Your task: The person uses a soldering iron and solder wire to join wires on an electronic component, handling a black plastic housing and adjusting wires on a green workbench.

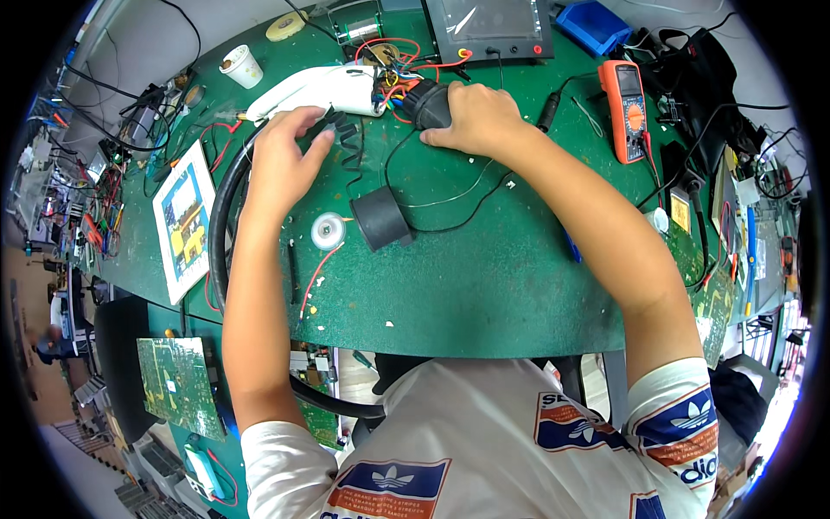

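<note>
My right hand (pixel 477 119) is closed around a black, round, ribbed connector head (pixel 428 105). Colored wires (pixel 399 86) run from it into the open end of a white plastic handle (pixel 324 88). My left hand (pixel 285 157) is over the near side of that handle, its thumb and fingers apart. By its thumb tip is a black zigzag strip (pixel 347 143); whether they touch is unclear. A thick black cable (pixel 221 221) curves past my left forearm. Nearer to me lie a black cylindrical sleeve (pixel 380 219) and a small clear round reel (pixel 328 231).
An orange multimeter (pixel 624 111) lies at the right. Behind the connector stands a dark-screened instrument (pixel 491 30), with a blue bin (pixel 595 28) beside it. A paper cup (pixel 241 67), solder spool (pixel 358 32) and framed picture sheet (pixel 185 223) are on the left. Loose wires cross the green table.
</note>
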Tool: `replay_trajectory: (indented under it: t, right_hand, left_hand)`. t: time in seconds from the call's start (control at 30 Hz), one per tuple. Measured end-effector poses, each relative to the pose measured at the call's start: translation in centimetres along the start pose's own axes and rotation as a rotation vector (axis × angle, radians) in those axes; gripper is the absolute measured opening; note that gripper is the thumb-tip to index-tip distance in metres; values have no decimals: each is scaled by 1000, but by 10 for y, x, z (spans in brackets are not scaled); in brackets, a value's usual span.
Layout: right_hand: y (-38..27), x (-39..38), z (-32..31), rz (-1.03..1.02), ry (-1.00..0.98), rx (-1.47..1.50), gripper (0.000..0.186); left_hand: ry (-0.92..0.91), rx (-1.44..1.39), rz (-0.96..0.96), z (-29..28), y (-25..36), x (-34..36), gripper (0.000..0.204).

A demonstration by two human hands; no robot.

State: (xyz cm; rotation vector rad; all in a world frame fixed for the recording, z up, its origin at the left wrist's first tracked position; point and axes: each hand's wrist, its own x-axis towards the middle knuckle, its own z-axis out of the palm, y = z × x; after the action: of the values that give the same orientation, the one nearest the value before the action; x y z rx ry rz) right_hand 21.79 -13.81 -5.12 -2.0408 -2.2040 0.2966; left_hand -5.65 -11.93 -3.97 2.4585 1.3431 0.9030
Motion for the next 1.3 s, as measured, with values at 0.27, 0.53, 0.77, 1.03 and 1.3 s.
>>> replay_trajectory:
  t: [0.27,0.53,0.77,1.03,1.3]
  right_hand:
    - [2,2,6,-34,39,-49,61]
    - [4,-18,-6,-37,76,-21,59]
    - [7,-22,-14,-74,46,-132,58]
    - [-17,30,-13,-671,604,180,16]
    - [-16,50,-24,-831,173,91,15]
  left_hand:
    - [-23,-41,198,47,-8,16,27]
    - [47,-66,155,73,-4,23,20]
    - [181,-33,293,88,-6,19,17]
    - [214,-45,273,93,-12,26,15]
    - [282,-148,310,99,-23,30,16]
